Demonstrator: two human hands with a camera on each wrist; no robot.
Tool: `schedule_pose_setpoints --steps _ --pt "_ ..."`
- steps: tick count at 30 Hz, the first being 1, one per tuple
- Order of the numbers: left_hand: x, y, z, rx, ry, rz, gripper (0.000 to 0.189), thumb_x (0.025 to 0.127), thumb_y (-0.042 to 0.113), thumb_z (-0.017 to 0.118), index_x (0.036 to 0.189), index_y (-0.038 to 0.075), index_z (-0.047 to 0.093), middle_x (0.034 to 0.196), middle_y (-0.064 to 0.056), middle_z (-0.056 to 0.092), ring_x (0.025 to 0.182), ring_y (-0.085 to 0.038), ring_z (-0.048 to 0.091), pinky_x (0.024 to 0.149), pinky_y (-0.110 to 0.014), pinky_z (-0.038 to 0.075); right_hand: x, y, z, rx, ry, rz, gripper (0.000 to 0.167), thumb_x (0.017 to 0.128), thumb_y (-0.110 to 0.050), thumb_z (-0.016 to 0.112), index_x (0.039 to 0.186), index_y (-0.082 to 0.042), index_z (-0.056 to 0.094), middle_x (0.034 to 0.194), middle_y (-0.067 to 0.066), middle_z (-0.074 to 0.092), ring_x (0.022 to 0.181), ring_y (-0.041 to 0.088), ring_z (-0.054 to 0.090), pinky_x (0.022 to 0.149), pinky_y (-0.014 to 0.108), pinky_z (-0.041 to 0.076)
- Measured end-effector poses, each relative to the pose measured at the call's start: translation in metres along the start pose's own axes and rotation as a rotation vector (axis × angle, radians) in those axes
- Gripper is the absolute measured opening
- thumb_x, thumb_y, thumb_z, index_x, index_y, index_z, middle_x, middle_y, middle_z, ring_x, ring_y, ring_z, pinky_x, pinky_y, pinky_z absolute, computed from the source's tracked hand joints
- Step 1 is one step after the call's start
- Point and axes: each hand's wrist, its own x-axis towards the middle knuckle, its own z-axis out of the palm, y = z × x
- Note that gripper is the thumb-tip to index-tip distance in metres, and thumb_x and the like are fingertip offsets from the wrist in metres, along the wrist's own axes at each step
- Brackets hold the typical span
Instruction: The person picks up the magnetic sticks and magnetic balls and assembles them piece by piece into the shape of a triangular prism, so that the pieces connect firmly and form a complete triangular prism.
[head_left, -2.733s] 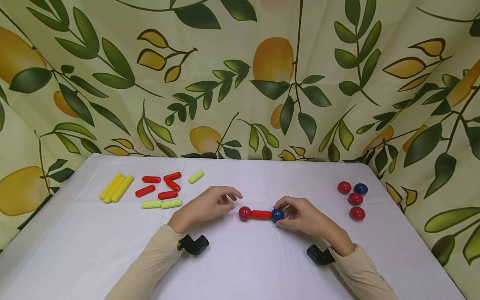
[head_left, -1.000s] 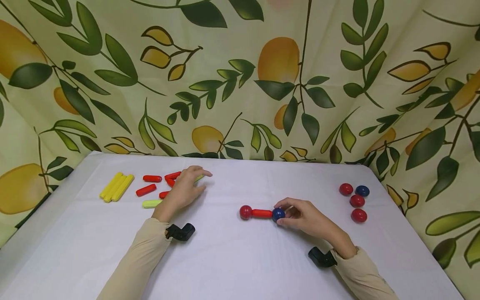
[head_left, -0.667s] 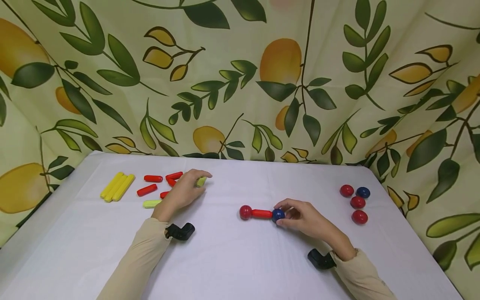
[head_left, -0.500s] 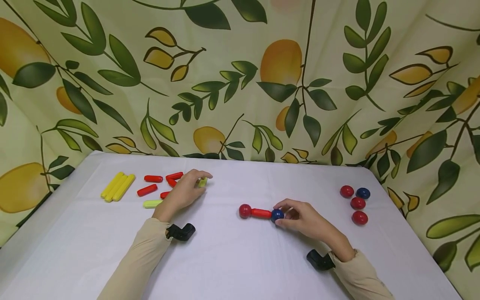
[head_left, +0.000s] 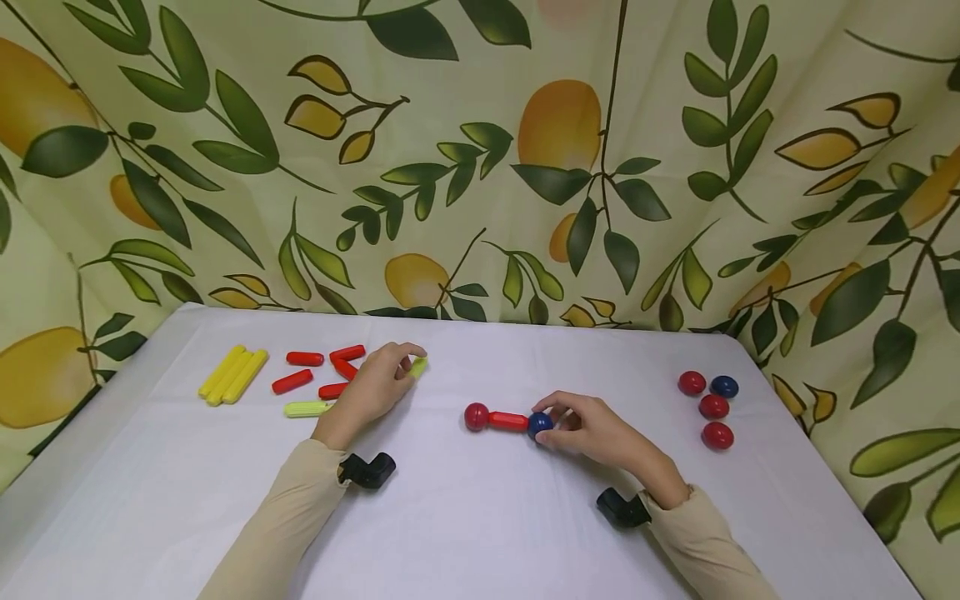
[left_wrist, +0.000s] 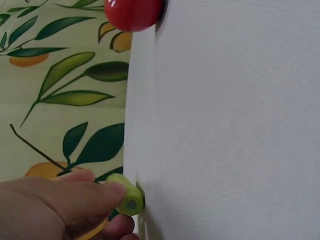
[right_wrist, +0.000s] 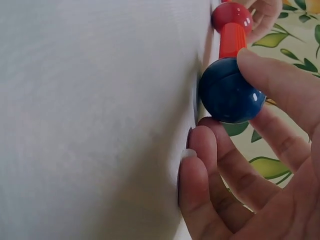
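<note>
My left hand (head_left: 378, 383) pinches a short yellow-green stick (head_left: 419, 366) between thumb and fingers. A grey disc shows in the end of that stick (left_wrist: 131, 204) in the left wrist view. With thumb and fingertips, my right hand (head_left: 592, 427) grips a blue ball (right_wrist: 231, 92). To this ball is joined a short red stick (head_left: 508, 421), and at its far end sits a red ball (head_left: 476, 417), making one straight piece on the white table. The left forearm and hand partly cover another yellow-green stick (head_left: 306, 409).
Yellow long sticks (head_left: 232, 375) lie side by side at the far left. Several short red sticks (head_left: 292, 382) are scattered beside the left hand. At the right are three red balls (head_left: 717, 436) and a blue ball (head_left: 724, 386). A leaf-print curtain (head_left: 450, 208) hangs behind the table.
My left hand has left the space by the red ball, reached left and taken a yellow-green stick, now shifting slightly right. My right hand has slid the joined piece slightly left.
</note>
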Motion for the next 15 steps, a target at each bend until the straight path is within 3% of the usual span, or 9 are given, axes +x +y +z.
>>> schedule_pose_setpoints --steps 7,11,15 --pt "-0.002 0.006 -0.003 0.004 -0.095 -0.036 0.049 0.091 0.0 0.062 0.139 0.009 0.054 0.121 -0.014 0.063 0.096 -0.024 0.055 0.089 -0.038 0.051 -0.001 0.003 0.002 0.017 0.033 0.008 0.035 0.086 -0.027 0.077 0.117 -0.014 0.066 0.098 0.006 0.063 0.082 0.017 0.056 0.069 0.025 0.049" --pt "-0.003 0.011 -0.002 0.014 -0.162 -0.037 0.046 0.089 0.001 0.064 0.134 0.009 0.059 0.116 -0.011 0.064 0.098 -0.023 0.055 0.09 -0.038 0.053 -0.001 0.004 0.003 0.025 0.053 0.031 0.034 0.086 -0.028 0.078 0.116 -0.014 0.067 0.097 0.005 0.063 0.082 0.017 0.056 0.069 0.026 0.049" --pt "-0.005 0.015 0.002 0.049 -0.189 -0.019 0.04 0.088 0.002 0.067 0.127 0.007 0.065 0.107 -0.01 0.064 0.098 -0.023 0.055 0.092 -0.039 0.052 0.0 0.005 0.003 0.025 0.061 0.039 0.035 0.086 -0.029 0.078 0.115 -0.014 0.067 0.097 0.005 0.063 0.083 0.017 0.056 0.07 0.026 0.049"
